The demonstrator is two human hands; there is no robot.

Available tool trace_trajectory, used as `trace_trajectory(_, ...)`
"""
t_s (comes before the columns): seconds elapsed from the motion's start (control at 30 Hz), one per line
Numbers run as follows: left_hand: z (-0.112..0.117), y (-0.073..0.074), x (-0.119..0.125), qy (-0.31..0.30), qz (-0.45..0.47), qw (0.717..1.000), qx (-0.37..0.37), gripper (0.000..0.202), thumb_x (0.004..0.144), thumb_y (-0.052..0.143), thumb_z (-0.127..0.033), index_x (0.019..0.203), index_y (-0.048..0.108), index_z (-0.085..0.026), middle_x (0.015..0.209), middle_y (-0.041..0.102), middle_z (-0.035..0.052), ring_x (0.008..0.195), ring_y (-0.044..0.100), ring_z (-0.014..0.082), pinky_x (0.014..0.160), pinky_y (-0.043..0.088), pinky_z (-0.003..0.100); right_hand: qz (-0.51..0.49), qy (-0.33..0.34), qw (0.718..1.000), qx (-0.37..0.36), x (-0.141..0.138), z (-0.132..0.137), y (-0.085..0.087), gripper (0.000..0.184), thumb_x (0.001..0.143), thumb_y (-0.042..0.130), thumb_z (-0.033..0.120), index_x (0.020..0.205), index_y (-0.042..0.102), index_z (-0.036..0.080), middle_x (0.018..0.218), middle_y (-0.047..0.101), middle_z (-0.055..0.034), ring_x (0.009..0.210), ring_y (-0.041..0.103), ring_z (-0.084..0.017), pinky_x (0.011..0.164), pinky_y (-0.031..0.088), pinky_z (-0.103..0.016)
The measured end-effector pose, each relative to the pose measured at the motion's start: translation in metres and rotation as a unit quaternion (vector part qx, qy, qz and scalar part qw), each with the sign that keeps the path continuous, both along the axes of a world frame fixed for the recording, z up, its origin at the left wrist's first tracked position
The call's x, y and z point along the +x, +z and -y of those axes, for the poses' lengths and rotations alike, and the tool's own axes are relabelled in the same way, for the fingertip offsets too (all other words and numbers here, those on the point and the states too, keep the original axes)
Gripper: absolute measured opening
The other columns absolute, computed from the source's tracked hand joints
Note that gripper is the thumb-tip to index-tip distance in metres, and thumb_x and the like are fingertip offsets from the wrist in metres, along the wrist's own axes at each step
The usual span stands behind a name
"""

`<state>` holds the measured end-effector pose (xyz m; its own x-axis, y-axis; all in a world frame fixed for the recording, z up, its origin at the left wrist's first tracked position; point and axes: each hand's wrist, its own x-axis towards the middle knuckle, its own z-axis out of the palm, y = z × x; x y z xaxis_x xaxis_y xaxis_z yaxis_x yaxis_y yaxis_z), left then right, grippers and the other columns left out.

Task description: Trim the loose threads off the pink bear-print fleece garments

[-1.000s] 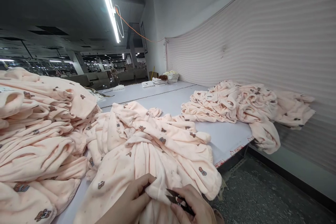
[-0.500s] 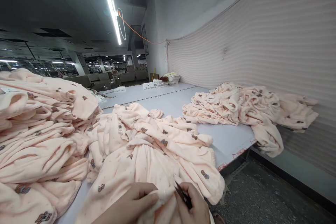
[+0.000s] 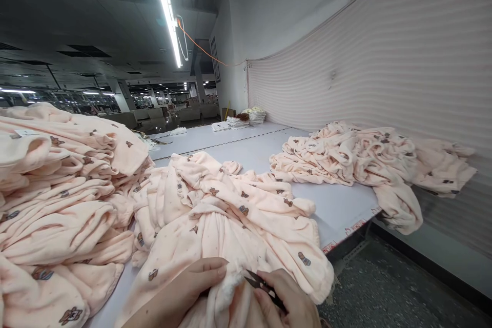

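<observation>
A peach fleece garment (image 3: 230, 215) with small brown bear prints lies bunched in front of me on the grey table (image 3: 338, 205). My left hand (image 3: 184, 292) pinches a fold of it near the bottom edge, fingers closed on the cloth. My right hand (image 3: 286, 300) is closed round small black thread snips (image 3: 261, 283), whose blades point left at the pinched white fuzzy edge, close to my left fingertips.
A tall stack of the same peach garments (image 3: 57, 189) fills the left. Another loose heap (image 3: 365, 156) lies at the right, hanging over the table's edge by a striped fabric wall (image 3: 384, 72). Folded white piles (image 3: 246, 117) sit far back. Dark floor lies at the lower right.
The view tilted slightly. My left hand shifted its pinch on the fold, and the snips in my right hand came back to point at the exposed fuzzy edge.
</observation>
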<state>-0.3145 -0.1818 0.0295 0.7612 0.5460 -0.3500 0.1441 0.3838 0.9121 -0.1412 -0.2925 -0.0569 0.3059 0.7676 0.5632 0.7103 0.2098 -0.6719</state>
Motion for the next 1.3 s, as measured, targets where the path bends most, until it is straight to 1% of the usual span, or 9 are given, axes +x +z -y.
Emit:
trace_trajectory(0.4,-0.002,0.002,0.001,-0.062,0.042,0.996,-0.044,0.021,0.079,0.067,-0.026,0.094,0.071,-0.012,0.088,0.07,0.0057,0.084,0.06,0.0174,0.082,0.042,0.027,0.028,0.007,0.999,0.044,-0.009,-0.009,-0.005,0.029,0.092,0.045,0.048,0.102,0.066,0.03,0.076,0.068,-0.0007,0.063,0.064,-0.018,0.057,0.047,-0.025)
trace_trajectory(0.63,-0.011,0.009,0.0,0.015,-0.001,0.996,0.085,0.023,0.078,0.069,-0.036,0.086,0.059,-0.017,0.08,0.061,-0.0005,0.077,0.054,0.0155,0.071,0.041,0.026,-0.204,-0.085,0.975,-0.028,0.019,0.006,-0.013,0.029,0.087,0.052,0.048,0.085,0.068,0.024,0.077,0.07,-0.0007,0.071,0.066,-0.017,0.063,0.049,-0.02)
trace_trajectory(0.73,-0.006,0.006,0.011,-0.019,-0.017,0.995,0.092,0.021,0.078,0.066,-0.033,0.09,0.06,-0.017,0.085,0.063,0.0015,0.084,0.055,0.0176,0.077,0.041,0.028,-0.201,-0.078,0.977,-0.011,0.013,0.01,-0.011,0.028,0.085,0.055,0.049,0.087,0.069,0.025,0.076,0.069,-0.0007,0.07,0.065,-0.017,0.062,0.048,-0.02)
trace_trajectory(0.87,-0.003,0.006,0.018,-0.062,-0.07,0.964,0.251,0.014,0.074,0.066,-0.029,0.081,0.059,-0.018,0.087,0.059,0.0018,0.089,0.053,0.0208,0.077,0.039,0.029,-0.154,-0.024,0.988,0.003,0.007,0.011,-0.009,0.022,0.087,0.052,0.043,0.089,0.068,0.028,0.077,0.068,-0.0006,0.07,0.065,-0.017,0.064,0.048,-0.021)
trace_trajectory(0.97,-0.007,0.011,0.011,0.012,-0.023,0.956,0.294,0.012,0.078,0.056,-0.032,0.081,0.056,-0.02,0.11,0.058,0.0048,0.093,0.052,0.0215,0.08,0.04,0.031,-0.224,-0.11,0.968,-0.023,0.016,0.011,-0.022,0.022,0.084,0.055,0.046,0.089,0.065,0.027,0.08,0.068,-0.0013,0.071,0.065,-0.018,0.063,0.048,-0.022)
trace_trajectory(1.03,-0.005,0.011,0.013,-0.016,-0.043,0.957,0.286,0.015,0.081,0.05,-0.031,0.091,0.055,-0.022,0.109,0.06,0.0048,0.081,0.055,0.0185,0.074,0.042,0.03,-0.291,-0.14,0.946,-0.039,0.02,0.008,-0.032,0.026,0.08,0.059,0.052,0.082,0.062,0.025,0.073,0.065,-0.0004,0.065,0.062,-0.018,0.059,0.047,-0.023)
trace_trajectory(1.1,0.005,0.005,0.023,-0.091,-0.145,0.922,0.346,0.033,0.077,0.055,-0.032,0.109,0.054,-0.025,0.097,0.063,0.002,0.071,0.055,0.0171,0.068,0.041,0.029,-0.349,-0.074,0.933,-0.049,0.019,0.004,-0.036,0.033,0.077,0.061,0.056,0.071,0.056,0.024,0.063,0.058,0.0017,0.06,0.058,-0.017,0.056,0.047,-0.023)
trace_trajectory(1.17,0.017,-0.002,0.035,-0.169,-0.241,0.844,0.449,0.04,0.07,0.062,-0.028,0.11,0.057,-0.027,0.091,0.063,0.0009,0.075,0.057,0.02,0.067,0.039,0.029,-0.39,0.02,0.919,-0.057,0.015,0.001,-0.032,0.038,0.08,0.057,0.058,0.067,0.051,0.023,0.06,0.055,0.0025,0.058,0.055,-0.015,0.057,0.046,-0.023)
trace_trajectory(1.3,0.007,0.012,0.027,-0.206,-0.298,0.738,0.57,0.01,0.074,0.051,-0.021,0.069,0.06,-0.022,0.08,0.064,0.0029,0.073,0.06,0.0215,0.062,0.036,0.029,-0.376,0.022,0.923,-0.075,0.014,0.005,-0.023,0.037,0.084,0.054,0.057,0.073,0.056,0.021,0.066,0.063,-0.0001,0.066,0.059,-0.016,0.066,0.045,-0.022)
